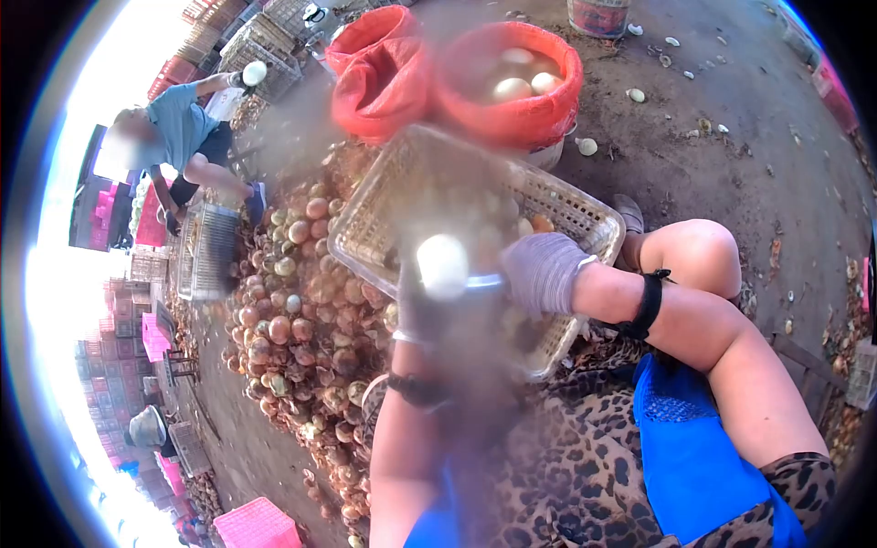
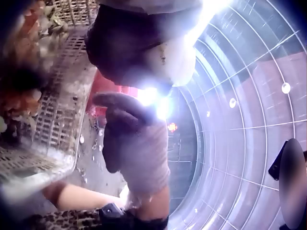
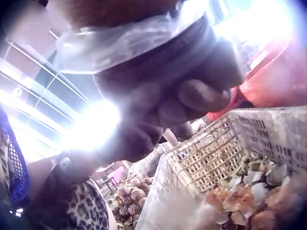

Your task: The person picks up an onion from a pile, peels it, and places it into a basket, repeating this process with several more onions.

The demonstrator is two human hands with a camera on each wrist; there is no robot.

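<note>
Two gloved hands work close together over the crate. The left hand (image 1: pixel 414 309), blurred in the head view, grips one white peeled onion (image 1: pixel 443 268). The right hand (image 1: pixel 550 274) is closed, its fingers curled round what is probably the handle of one knife (image 1: pixel 485 282); the glare leaves only a pale strip of blade to judge by. That strip runs crosswise from the right hand toward the left, its tip end at the onion. The onion looks round, with no clear long axis, and which way its root end points I cannot tell.

Under the hands stands one pale slatted crate (image 1: pixel 568 208), its long axis running from upper left to lower right in the head view. The right wrist view shows loose peelings (image 3: pixel 240 203) in it, too many to count.

Left of the crate lies one heap of unpeeled onions (image 1: pixel 297 315), also past counting. Beyond the crate stand one red sack (image 1: pixel 379 87) and, beside it, one red-lined bucket (image 1: pixel 559 114) with three pale onions (image 1: pixel 512 89) showing. Farther left, one person (image 1: pixel 178 123) holds up a single white onion (image 1: pixel 255 73).
</note>
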